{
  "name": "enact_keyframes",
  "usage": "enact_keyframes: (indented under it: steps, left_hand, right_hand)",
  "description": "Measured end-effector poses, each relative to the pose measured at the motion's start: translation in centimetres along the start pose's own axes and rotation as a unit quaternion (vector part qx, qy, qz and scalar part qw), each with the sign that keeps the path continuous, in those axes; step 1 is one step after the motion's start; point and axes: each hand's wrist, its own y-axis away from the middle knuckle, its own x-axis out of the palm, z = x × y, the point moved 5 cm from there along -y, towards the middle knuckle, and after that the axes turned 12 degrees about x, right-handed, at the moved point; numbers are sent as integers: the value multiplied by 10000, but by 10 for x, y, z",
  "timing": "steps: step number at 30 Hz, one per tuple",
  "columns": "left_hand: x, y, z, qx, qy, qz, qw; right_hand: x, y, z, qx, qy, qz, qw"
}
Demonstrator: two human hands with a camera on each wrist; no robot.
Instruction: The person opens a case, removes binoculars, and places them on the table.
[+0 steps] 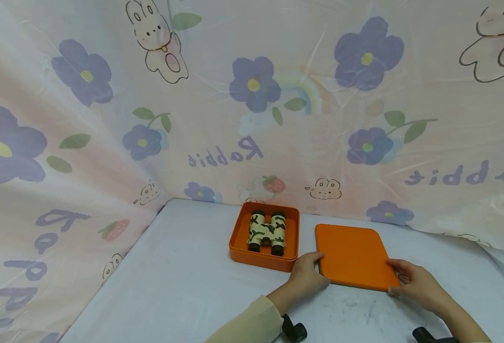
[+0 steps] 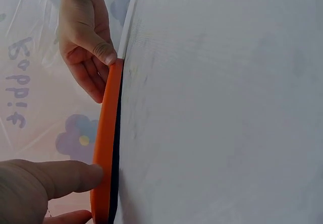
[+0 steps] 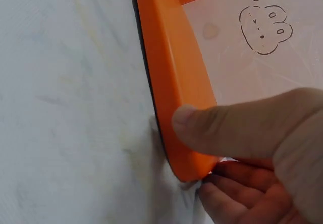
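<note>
Lid [image 1: 352, 257], 1 — held by left grip [image 1: 307, 276] and right grip [image 1: 419, 286]; 1 box [image 1: 256, 257], 1 binoculars [image 1: 267, 232].

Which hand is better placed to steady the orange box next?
Probably the left hand: it is beside the orange box, holding the orange lid; the right hand grips the lid's farther side.

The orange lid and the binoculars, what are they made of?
The orange lid looks like satiny plastic or painted metal: even colour, soft shine on its rounded edge. The binoculars may be hard plastic, fairly matt: rigid-looking tubes, camouflage patches, little shine. Their black ends could be plastic or rubber.
</note>
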Motion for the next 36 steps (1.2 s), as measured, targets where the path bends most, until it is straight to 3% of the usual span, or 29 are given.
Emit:
enact_keyframes:
  steps: [9, 15, 20, 30, 36]
  left_hand:
    - [2, -1, -2, 188, -476, 330, 9981]
    - [1, 0, -1, 44, -348, 268, 9990]
    - [-1, 0, -1, 48, -326, 287, 9990]
    - [-10, 5, -9, 616, -622, 736, 9934]
    - [-21, 12, -16, 937, -533, 850, 9905]
  right_hand:
    - [0, 2, 0, -31, 5, 28, 10000]
    - [-2, 4, 4, -71, -167, 29, 9998]
    - [-6, 7, 8, 60, -102, -331, 9994]
    - [-8, 18, 26, -454, -331, -889, 9945]
    - [-12, 24, 43, -856, -378, -1124, 9892]
